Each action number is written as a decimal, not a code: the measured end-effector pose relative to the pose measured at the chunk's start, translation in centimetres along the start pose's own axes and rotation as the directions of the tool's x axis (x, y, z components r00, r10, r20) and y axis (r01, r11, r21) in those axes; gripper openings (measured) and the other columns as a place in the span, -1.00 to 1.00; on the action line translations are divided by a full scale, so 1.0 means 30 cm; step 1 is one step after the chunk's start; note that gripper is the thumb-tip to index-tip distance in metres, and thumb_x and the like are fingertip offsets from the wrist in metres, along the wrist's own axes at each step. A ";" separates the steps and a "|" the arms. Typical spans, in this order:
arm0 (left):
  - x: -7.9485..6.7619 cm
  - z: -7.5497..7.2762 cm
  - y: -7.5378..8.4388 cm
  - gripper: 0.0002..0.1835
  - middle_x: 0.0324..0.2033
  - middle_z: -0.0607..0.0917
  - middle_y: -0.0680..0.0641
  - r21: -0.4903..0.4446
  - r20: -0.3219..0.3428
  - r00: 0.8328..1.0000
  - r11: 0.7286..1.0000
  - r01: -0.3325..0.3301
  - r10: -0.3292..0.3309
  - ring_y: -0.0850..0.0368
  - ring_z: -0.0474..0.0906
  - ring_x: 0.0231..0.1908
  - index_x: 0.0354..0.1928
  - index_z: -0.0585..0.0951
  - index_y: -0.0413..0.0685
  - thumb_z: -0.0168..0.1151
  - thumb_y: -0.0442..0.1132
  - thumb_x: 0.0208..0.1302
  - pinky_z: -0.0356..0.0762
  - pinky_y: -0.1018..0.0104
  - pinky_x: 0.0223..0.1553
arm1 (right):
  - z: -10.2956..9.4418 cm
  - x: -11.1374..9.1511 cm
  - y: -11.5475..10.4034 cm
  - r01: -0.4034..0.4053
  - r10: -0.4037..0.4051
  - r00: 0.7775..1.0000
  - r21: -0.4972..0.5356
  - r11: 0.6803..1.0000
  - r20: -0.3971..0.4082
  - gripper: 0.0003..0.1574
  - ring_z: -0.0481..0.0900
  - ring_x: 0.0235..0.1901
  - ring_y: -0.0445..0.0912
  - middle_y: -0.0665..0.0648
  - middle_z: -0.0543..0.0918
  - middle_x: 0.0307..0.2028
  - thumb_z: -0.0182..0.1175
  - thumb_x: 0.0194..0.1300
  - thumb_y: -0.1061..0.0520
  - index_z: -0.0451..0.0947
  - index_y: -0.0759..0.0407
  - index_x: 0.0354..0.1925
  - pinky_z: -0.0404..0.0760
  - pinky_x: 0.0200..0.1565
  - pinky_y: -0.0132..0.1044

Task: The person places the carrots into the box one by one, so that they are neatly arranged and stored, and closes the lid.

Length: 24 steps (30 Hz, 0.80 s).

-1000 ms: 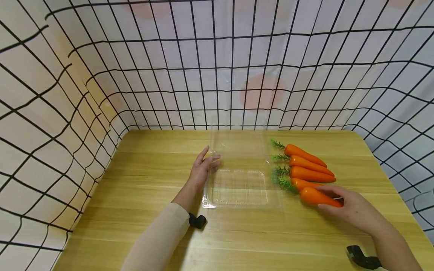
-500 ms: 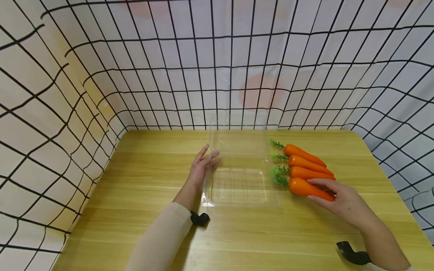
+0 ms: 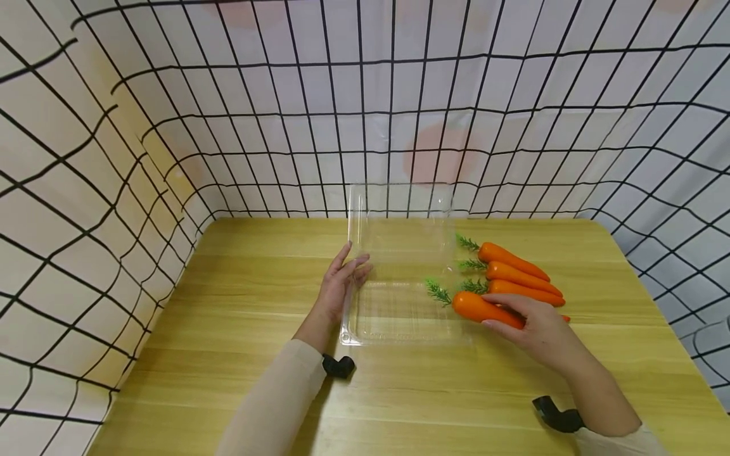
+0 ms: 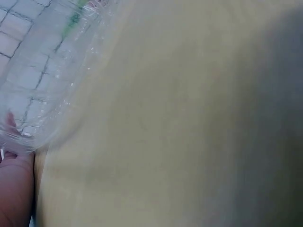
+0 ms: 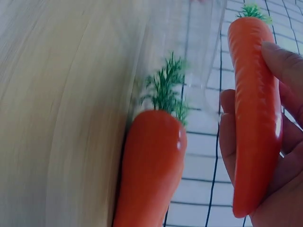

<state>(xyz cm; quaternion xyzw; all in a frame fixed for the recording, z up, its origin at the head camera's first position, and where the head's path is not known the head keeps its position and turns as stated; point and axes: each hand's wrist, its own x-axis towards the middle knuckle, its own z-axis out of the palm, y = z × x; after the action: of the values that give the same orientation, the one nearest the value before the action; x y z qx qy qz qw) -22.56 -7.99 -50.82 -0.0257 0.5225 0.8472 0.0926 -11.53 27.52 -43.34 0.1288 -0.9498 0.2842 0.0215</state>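
My right hand point(image 3: 533, 326) holds an orange toy carrot point(image 3: 476, 306) with green leaves, thumb and fingers on either side of it. Its leafy end points left and overlaps the right side of a clear plastic clamshell box point(image 3: 402, 342). In the right wrist view the held carrot point(image 5: 255, 113) lies along the fingers. The box stands open, its lid point(image 3: 405, 235) tipped toward the back. Against the left side of the box, near the hinge, rests my left hand point(image 3: 336, 288) with extended fingers, some showing through the plastic. In the left wrist view the box wall point(image 4: 52, 80) overlaps a finger.
Several more carrots point(image 3: 513, 252) lie side by side right of the box, one mostly hidden behind my right hand. A black wire grid point(image 3: 319, 139) backed by pale cloth borders the wooden table point(image 3: 239, 291) at the back and both sides.
My right hand has carried the carrot left and slightly away from me, from beside the row to the box's right edge. The lid looks more upright. My left hand has stayed put.
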 end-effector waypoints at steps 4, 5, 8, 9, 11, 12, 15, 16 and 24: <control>0.010 0.000 -0.002 -0.38 0.34 0.55 -0.24 -0.001 0.005 1.000 1.000 -0.003 0.003 -0.17 0.51 0.34 0.60 0.17 0.22 0.00 -0.22 0.58 0.27 -0.04 0.51 | 0.021 0.022 -0.030 0.031 -0.031 0.999 0.009 0.999 0.022 -0.46 0.63 -0.01 -0.08 -0.01 0.73 0.02 0.42 0.27 -0.14 0.65 -0.09 0.19 0.64 0.02 -0.13; 0.012 -0.001 -0.003 -0.38 0.34 0.55 -0.24 0.005 0.008 1.000 1.000 -0.007 0.007 -0.17 0.51 0.34 0.60 0.17 0.22 -0.01 -0.22 0.59 0.28 -0.04 0.50 | 0.026 0.028 -0.037 0.038 -0.039 0.999 0.009 0.999 0.031 -0.46 0.63 -0.03 -0.10 -0.02 0.73 0.02 0.43 0.27 -0.13 0.65 -0.10 0.19 0.65 0.00 -0.15; 0.016 -0.001 -0.006 -0.40 0.33 0.56 -0.23 0.003 0.002 1.000 1.000 -0.005 0.005 -0.14 0.54 0.32 0.58 0.21 0.25 0.00 -0.22 0.58 0.30 -0.03 0.50 | 0.038 0.041 -0.059 0.064 -0.065 0.996 0.013 0.998 0.062 -0.46 0.63 -0.05 -0.14 -0.03 0.74 0.02 0.44 0.27 -0.08 0.64 -0.09 0.20 0.67 -0.01 -0.14; 0.017 0.000 -0.007 -0.40 0.32 0.58 -0.22 0.005 0.003 1.000 1.000 -0.006 0.006 -0.13 0.55 0.31 0.58 0.21 0.25 0.00 -0.22 0.58 0.31 -0.02 0.49 | 0.041 0.046 -0.064 0.070 -0.070 0.995 0.016 0.997 0.068 -0.46 0.63 -0.05 -0.14 -0.03 0.74 0.03 0.44 0.26 -0.07 0.65 -0.09 0.21 0.67 -0.01 -0.14; 0.015 -0.003 -0.009 -0.39 0.28 0.61 -0.19 0.007 0.003 1.000 1.000 -0.008 0.008 -0.09 0.58 0.28 0.58 0.20 0.24 0.01 -0.22 0.58 0.33 0.00 0.48 | 0.048 0.054 -0.077 0.085 -0.087 0.993 0.028 0.996 0.081 -0.46 0.64 -0.05 -0.14 -0.03 0.74 0.05 0.44 0.27 -0.04 0.64 -0.08 0.21 0.68 0.00 -0.12; 0.014 -0.004 -0.010 -0.39 0.25 0.64 -0.16 0.000 0.001 1.000 1.000 -0.008 0.008 -0.06 0.60 0.26 0.58 0.20 0.24 0.02 -0.22 0.57 0.33 0.02 0.48 | 0.051 0.058 -0.082 0.092 -0.095 0.992 0.036 0.995 0.086 -0.46 0.65 -0.04 -0.13 -0.02 0.74 0.05 0.43 0.28 -0.03 0.64 -0.07 0.22 0.68 0.00 -0.12; 0.014 -0.005 -0.012 -0.37 0.12 0.73 -0.04 -0.018 -0.004 1.000 1.000 -0.010 0.010 0.04 0.66 0.17 0.58 0.20 0.22 0.05 -0.23 0.56 0.34 0.02 0.47 | 0.060 0.071 -0.096 0.107 -0.112 0.989 0.056 0.993 0.095 -0.46 0.67 0.01 -0.09 0.00 0.74 0.08 0.42 0.29 -0.02 0.63 -0.06 0.22 0.69 0.02 -0.09; 0.015 -0.006 -0.013 -0.37 0.07 0.75 0.01 -0.028 -0.006 1.000 1.000 -0.013 0.012 0.07 0.68 0.14 0.58 0.20 0.21 0.06 -0.23 0.55 0.34 0.01 0.48 | 0.064 0.075 -0.100 0.112 -0.117 0.988 0.060 0.992 0.097 -0.47 0.67 0.02 -0.08 0.00 0.74 0.08 0.42 0.29 0.00 0.63 -0.06 0.23 0.69 0.03 -0.07; 0.019 -0.008 -0.022 -0.39 -0.08 0.78 0.12 -0.051 -0.021 0.999 0.998 -0.037 0.036 0.17 0.72 0.02 0.57 0.23 0.11 0.06 -0.24 0.55 0.32 -0.06 0.48 | 0.108 0.110 -0.134 0.130 -0.138 0.985 0.081 0.988 0.104 -0.45 0.66 0.06 -0.04 0.00 0.71 0.12 0.44 0.27 0.07 0.63 -0.13 0.23 0.68 0.07 0.02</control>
<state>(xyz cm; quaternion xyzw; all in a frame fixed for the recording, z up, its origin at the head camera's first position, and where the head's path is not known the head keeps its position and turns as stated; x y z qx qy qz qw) -23.02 -7.86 -51.59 -0.0271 0.5018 0.8616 0.0710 -13.59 21.74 -43.52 0.2085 -0.9276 0.3096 -0.0162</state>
